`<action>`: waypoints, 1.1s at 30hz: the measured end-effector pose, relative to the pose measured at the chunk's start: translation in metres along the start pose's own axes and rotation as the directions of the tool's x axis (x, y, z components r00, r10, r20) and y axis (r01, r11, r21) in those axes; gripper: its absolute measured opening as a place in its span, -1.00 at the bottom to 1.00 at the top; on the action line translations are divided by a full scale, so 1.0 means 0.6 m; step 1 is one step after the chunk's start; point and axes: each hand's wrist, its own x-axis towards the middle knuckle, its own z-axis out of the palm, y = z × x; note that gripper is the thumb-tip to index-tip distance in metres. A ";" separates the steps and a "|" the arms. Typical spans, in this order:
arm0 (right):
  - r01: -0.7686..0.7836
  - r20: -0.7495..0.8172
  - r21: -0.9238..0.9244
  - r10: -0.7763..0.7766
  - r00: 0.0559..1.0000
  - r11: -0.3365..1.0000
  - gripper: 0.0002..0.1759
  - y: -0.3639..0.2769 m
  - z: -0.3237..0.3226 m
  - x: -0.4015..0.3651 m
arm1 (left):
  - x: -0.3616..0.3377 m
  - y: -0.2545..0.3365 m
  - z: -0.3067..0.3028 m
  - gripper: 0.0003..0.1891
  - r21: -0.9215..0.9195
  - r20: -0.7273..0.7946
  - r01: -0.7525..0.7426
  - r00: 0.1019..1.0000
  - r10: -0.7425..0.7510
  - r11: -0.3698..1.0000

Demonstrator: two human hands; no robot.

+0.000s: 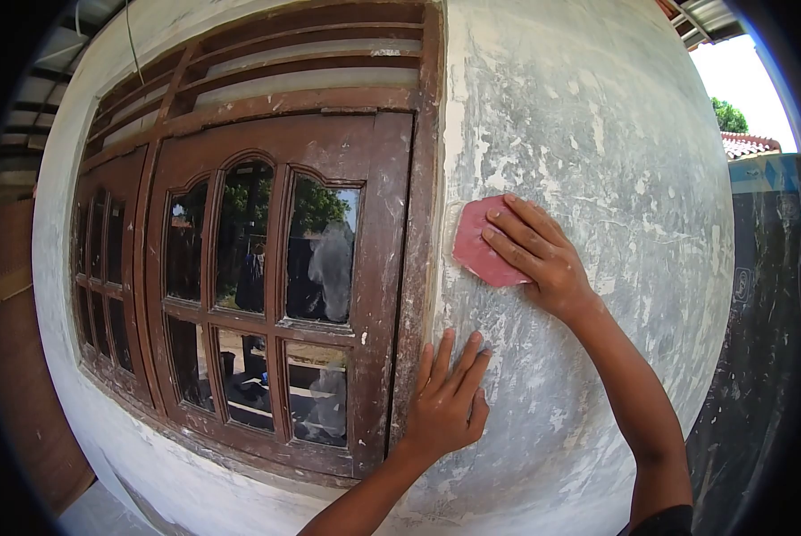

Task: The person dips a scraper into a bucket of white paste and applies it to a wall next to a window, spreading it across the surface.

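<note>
Right hand (534, 250) lies flat, fingers extended, pressing the sandpaper (476, 246) on the wall (615, 179) at the frame's (409, 268) three o'clock. Left hand (450, 402), splayed open, braces at the sandpaper's six o'clock. Even pressure, clear of the wood, seems best.

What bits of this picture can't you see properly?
Head view, red sheet: its right part is covered by the right hand, which presses it on the wall.
Head view, wall patch under the left hand: hidden by the flat palm.
Head view, room behind the window panes: reflections on the glass blur it.
Head view, picture corners: cut off by the dark lens rim.
</note>
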 end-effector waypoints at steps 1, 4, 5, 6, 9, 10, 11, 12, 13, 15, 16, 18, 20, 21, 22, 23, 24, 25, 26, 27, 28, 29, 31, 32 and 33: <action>0.000 0.002 0.000 0.000 1.000 1.000 -0.17 -0.002 0.005 0.010 | -0.001 0.000 0.001 -0.43 -0.001 -0.001 0.001 1.000 -0.001 1.000; 0.021 0.003 0.007 -0.021 1.000 1.000 -0.16 -0.004 0.016 0.026 | -0.001 -0.001 0.000 -0.43 0.011 -0.002 -0.005 1.000 0.006 1.000; 0.019 0.027 0.010 -0.019 0.999 1.000 -0.16 -0.005 0.017 0.025 | 0.000 0.000 -0.002 -0.43 0.010 0.000 -0.005 1.000 0.005 1.000; 0.015 0.053 0.011 -0.016 0.998 1.000 -0.17 -0.005 0.017 0.022 | 0.000 0.000 -0.002 -0.43 0.007 0.002 -0.005 1.000 0.005 1.000; -0.007 0.045 -0.005 0.007 0.999 1.000 -0.18 -0.002 0.012 0.001 | -0.002 -0.003 0.000 -0.43 0.001 -0.010 -0.013 1.000 0.013 1.000; -0.006 0.046 -0.004 0.006 0.999 1.000 -0.18 0.002 0.007 -0.006 | -0.002 -0.002 0.001 -0.43 0.001 -0.010 -0.011 1.000 0.011 1.000; -0.010 0.049 -0.032 0.011 0.999 0.999 -0.19 0.007 0.002 -0.016 | -0.002 -0.002 0.000 -0.43 0.000 -0.006 -0.008 1.000 0.008 1.000; -0.012 0.050 -0.062 0.016 0.999 0.998 -0.19 0.012 -0.003 -0.024 | -0.002 -0.001 0.000 -0.43 0.000 -0.003 -0.007 1.000 0.007 1.000; -0.013 0.052 -0.064 0.016 0.999 0.998 -0.19 0.017 -0.009 -0.034 | -0.001 0.001 -0.001 -0.43 -0.002 -0.003 -0.008 1.000 0.008 1.000; -0.055 0.029 -0.091 0.058 0.998 0.994 -0.19 0.023 -0.017 -0.047 | 0.000 0.004 -0.004 -0.44 0.028 -0.001 0.007 1.000 -0.007 1.000; -0.055 0.028 -0.095 0.058 0.998 0.994 -0.19 0.020 -0.019 -0.045 | -0.001 0.003 -0.003 -0.44 0.027 -0.002 0.003 1.000 -0.003 1.000; -0.057 0.018 -0.062 0.058 0.998 0.996 -0.20 0.015 -0.022 -0.032 | -0.003 0.000 0.001 -0.42 -0.003 0.002 0.000 1.000 0.000 1.000; -0.048 0.017 -0.046 0.049 0.999 0.998 -0.21 0.004 -0.011 -0.006 | -0.002 -0.001 0.001 -0.42 -0.004 0.001 -0.002 1.000 0.002 1.000; -0.040 0.017 -0.028 0.041 0.999 0.999 -0.21 0.000 -0.005 0.008 | -0.002 -0.001 0.001 -0.42 -0.005 0.003 -0.002 1.000 0.002 1.000; -0.031 0.014 -0.034 0.031 0.999 0.999 -0.19 -0.001 0.003 0.016 | -0.005 0.000 0.001 -0.42 -0.006 0.004 0.001 1.000 -0.001 1.000; -0.031 0.017 -0.033 0.032 0.999 0.999 -0.19 -0.003 0.009 0.015 | -0.007 0.001 0.001 -0.42 -0.009 0.006 0.006 1.000 -0.006 1.000; -0.025 0.021 -0.029 0.026 0.999 0.999 -0.19 -0.001 0.014 0.017 | -0.004 -0.001 0.002 -0.42 -0.009 0.002 0.004 1.000 -0.004 1.000; -0.020 0.026 -0.024 0.020 0.999 1.000 -0.18 0.001 0.016 0.018 | -0.002 -0.002 0.001 -0.42 -0.008 -0.002 0.000 1.000 0.000 1.000; -0.019 0.024 -0.027 0.020 1.000 0.999 -0.18 0.000 0.014 0.013 | -0.002 -0.002 0.000 -0.43 -0.009 0.002 -0.001 1.000 0.001 1.000; -0.043 0.034 -0.031 0.044 0.998 0.999 -0.19 0.000 0.009 0.001 | -0.003 -0.001 -0.001 -0.43 -0.012 0.008 0.000 1.000 0.001 1.000; -0.063 0.041 -0.039 0.065 0.997 0.997 -0.20 0.002 0.003 -0.009 | -0.003 -0.002 -0.001 -0.43 -0.012 0.005 -0.006 1.000 0.006 1.000; -0.059 0.040 -0.043 0.061 0.997 0.997 -0.20 0.008 -0.002 -0.020 | -0.002 -0.002 0.001 -0.44 -0.013 -0.003 -0.005 1.000 0.005 1.000; -0.083 0.009 -0.079 0.084 0.996 0.993 -0.21 0.015 -0.012 -0.049 | -0.004 0.000 0.000 -0.44 -0.018 -0.002 -0.005 1.000 0.005 1.000; -0.101 -0.004 -0.090 0.101 0.995 0.991 -0.22 0.016 -0.016 -0.057 | -0.002 0.001 0.001 -0.44 -0.015 -0.004 -0.002 1.000 0.002 1.000; -0.108 -0.003 -0.094 0.108 0.994 0.990 -0.22 0.013 -0.019 -0.058 | -0.003 0.001 0.000 -0.44 -0.015 -0.001 0.001 1.000 -0.001 1.000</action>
